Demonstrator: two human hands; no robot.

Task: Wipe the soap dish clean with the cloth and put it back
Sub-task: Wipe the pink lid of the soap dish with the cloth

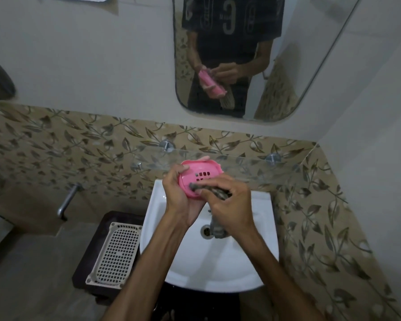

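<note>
A pink oval soap dish (204,169) with square drain holes is held tilted above the white sink (245,262). My left hand (178,195) grips it from the left and below. My right hand (229,205) is closed on a grey-brown cloth (218,193), which it presses onto the dish's near inner side. A tail of the cloth hangs down toward the drain (205,230). The mirror (287,66) above reflects both hands, the dish and the cloth.
A glass shelf (252,167) on metal pegs runs along the leaf-patterned tiles just behind the dish. A tap (67,200) sticks out of the wall at left. A beige perforated basket (116,253) lies on a dark stool left of the sink.
</note>
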